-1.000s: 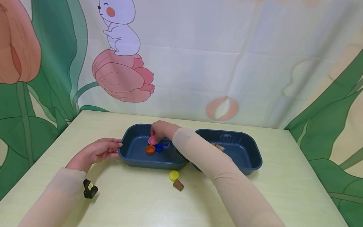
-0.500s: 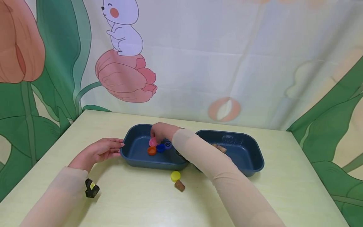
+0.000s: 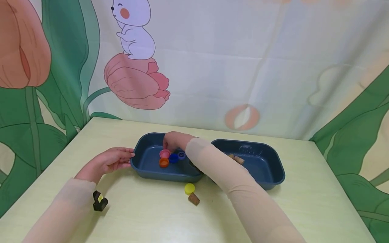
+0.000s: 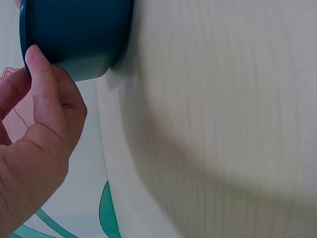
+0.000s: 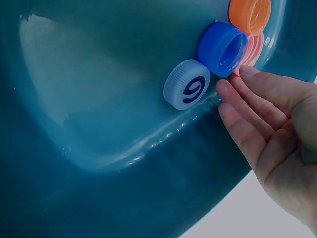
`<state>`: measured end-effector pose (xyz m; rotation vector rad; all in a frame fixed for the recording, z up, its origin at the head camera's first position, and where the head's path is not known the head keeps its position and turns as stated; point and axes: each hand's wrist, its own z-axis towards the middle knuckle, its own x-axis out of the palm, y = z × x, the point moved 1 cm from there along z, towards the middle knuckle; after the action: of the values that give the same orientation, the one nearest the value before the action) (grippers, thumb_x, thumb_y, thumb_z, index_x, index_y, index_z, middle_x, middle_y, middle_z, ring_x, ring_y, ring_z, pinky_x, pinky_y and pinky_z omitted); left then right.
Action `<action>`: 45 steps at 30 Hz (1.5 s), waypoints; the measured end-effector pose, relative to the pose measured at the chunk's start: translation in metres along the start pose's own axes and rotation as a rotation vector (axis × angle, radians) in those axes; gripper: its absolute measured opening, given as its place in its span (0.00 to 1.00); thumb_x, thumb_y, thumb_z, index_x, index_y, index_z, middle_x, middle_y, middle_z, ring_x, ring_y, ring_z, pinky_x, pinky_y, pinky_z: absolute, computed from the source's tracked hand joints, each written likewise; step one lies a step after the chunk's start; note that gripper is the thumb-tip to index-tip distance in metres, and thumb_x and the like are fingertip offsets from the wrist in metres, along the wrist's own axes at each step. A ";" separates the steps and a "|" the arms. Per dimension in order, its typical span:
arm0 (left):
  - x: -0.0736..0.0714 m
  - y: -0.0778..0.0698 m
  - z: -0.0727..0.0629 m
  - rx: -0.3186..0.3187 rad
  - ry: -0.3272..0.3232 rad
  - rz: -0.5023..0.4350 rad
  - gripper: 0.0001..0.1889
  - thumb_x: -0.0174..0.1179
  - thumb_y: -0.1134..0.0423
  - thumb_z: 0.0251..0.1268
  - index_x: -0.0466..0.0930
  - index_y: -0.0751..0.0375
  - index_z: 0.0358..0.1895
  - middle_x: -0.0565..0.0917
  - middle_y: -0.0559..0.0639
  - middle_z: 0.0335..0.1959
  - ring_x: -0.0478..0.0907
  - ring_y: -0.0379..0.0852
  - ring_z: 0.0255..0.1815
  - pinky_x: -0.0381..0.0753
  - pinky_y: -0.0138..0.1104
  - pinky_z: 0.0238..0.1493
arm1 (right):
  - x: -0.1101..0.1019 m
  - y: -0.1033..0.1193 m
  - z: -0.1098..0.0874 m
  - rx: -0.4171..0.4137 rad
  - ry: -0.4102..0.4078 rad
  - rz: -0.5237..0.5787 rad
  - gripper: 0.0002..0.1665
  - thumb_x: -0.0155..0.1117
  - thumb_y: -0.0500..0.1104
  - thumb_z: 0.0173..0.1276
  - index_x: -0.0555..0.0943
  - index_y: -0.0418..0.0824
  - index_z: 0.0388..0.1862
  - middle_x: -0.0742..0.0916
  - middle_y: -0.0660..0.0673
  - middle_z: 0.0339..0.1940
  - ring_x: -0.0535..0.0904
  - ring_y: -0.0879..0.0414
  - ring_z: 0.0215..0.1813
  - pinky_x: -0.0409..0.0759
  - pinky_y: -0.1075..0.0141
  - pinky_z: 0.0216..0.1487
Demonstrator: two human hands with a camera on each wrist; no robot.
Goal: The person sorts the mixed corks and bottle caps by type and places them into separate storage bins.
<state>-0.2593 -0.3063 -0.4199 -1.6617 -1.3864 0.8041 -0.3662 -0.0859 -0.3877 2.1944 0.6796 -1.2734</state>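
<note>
In the head view my left hand (image 3: 113, 160) holds the left end of a dark blue plastic bin (image 3: 165, 174). The left wrist view shows its fingers (image 4: 44, 94) at the rim. Over the same bin reaches my right hand (image 3: 173, 141), its thumb and fingertips at the edge of a pink bottle cap (image 3: 164, 154). Beside that cap lie an orange cap (image 3: 164, 162), a blue cap (image 3: 174, 158) and a pale purple cap (image 3: 181, 155) with a dark mark on top. In the right wrist view the blue cap (image 5: 223, 49) partly hides the pink cap (image 5: 253, 52).
A second blue bin (image 3: 275, 162) stands to the right, with several corks (image 3: 238, 160) partly hidden by the right sleeve. On the table in front are a yellow cap (image 3: 189, 189) and a brown cork (image 3: 194, 199). A printed cloth (image 3: 197, 67) hangs behind.
The pink cap, tilted earlier, now faces up behind the orange cap, with my right fingers at its edge. My left hand stays on the bin, and the view has shifted slightly.
</note>
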 end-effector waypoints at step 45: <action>0.000 0.001 0.001 0.009 0.013 -0.004 0.23 0.50 0.67 0.80 0.61 0.74 0.70 0.86 0.40 0.31 0.85 0.32 0.32 0.88 0.24 0.40 | -0.018 -0.016 -0.128 -0.253 -0.292 0.265 0.14 0.61 0.43 0.77 0.85 0.39 0.55 0.91 0.44 0.47 0.82 0.58 0.41 0.83 0.73 0.48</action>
<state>-0.2598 -0.3061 -0.4211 -1.6536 -1.3747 0.7952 -0.3031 0.0060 -0.3196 1.7805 0.3945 -1.2580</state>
